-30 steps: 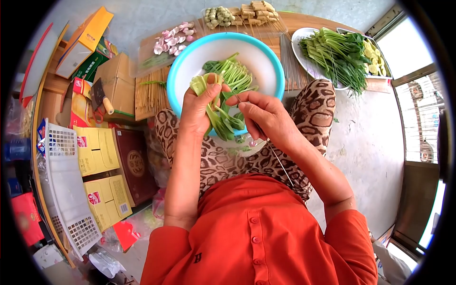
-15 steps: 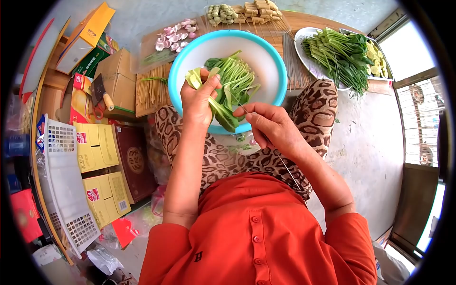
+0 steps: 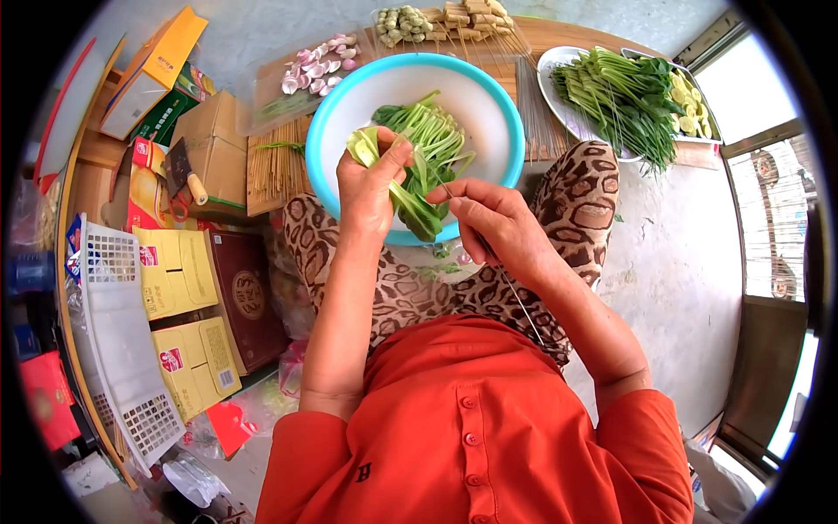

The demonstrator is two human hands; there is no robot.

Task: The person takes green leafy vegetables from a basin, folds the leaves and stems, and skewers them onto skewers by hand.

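My left hand (image 3: 367,196) is closed around a few leafy green stalks (image 3: 421,220), their pale cut ends showing above the thumb and the leaves hanging below. Close to those leaves, my right hand (image 3: 502,229) pinches a thin metal skewer (image 3: 522,306). The skewer's rear part runs back over my lap, while its tip is near the greens; whether it pierces them I cannot make out. Both hands are over the near side of a white basin with a blue rim (image 3: 517,113). More of the same greens (image 3: 436,131) lie inside it.
Behind the basin are peeled onion pieces (image 3: 319,65) and skewered rolls (image 3: 471,19). To the right, an oval plate (image 3: 548,83) bears skewered greens (image 3: 615,100), beside a tray of yellow-green slices (image 3: 690,105). Bamboo sticks (image 3: 275,179), a cleaver (image 3: 179,166) and cartons (image 3: 179,275) are at left.
My right hand has shifted slightly up toward the greens with the skewer. My left hand keeps its hold, almost unmoved. The whole view has drifted a little.
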